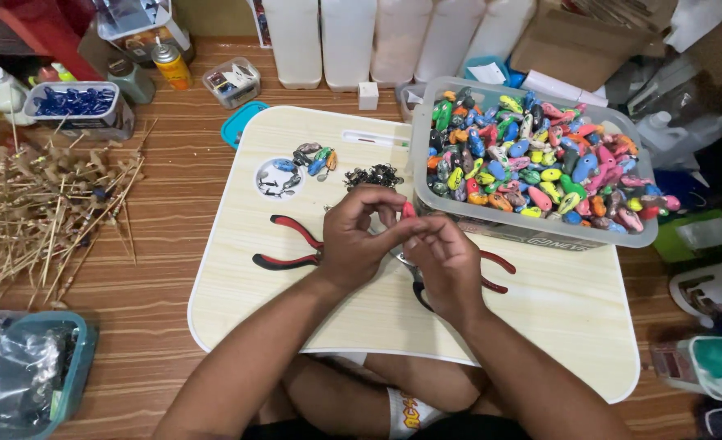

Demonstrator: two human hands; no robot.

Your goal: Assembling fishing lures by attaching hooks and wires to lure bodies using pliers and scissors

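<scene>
At the far left a heap of thin sticks [43,208] lies on the wooden floor, with a tub of blue pieces [77,104] behind it and a teal-rimmed box [27,371] holding clear bags in the near corner. Further back stand a yellow spray can [170,65] and a small clear box [231,81].

A pale lap table [239,285] sits in the middle. On its left part are a round recess holding a few small pieces [279,177], a little cluster of painted lures [316,159] and a pile of dark metal hooks [373,176]. Red-handled pliers [288,244] lie just left of the hands.

The left hand [357,240] and right hand [446,265] meet over the table's middle, fingertips pinched together on a small red lure [408,210], which pokes up between them. A second pair of pliers [491,273] lies partly under the right hand.

Right of the hands, a clear bin [532,228] heaped with many-coloured lures [532,159] rests on the table's far right. Behind it stand white bottles [349,41] and a cardboard box [573,41]. At the right edge lies a clear bottle with a green cap [715,363].
</scene>
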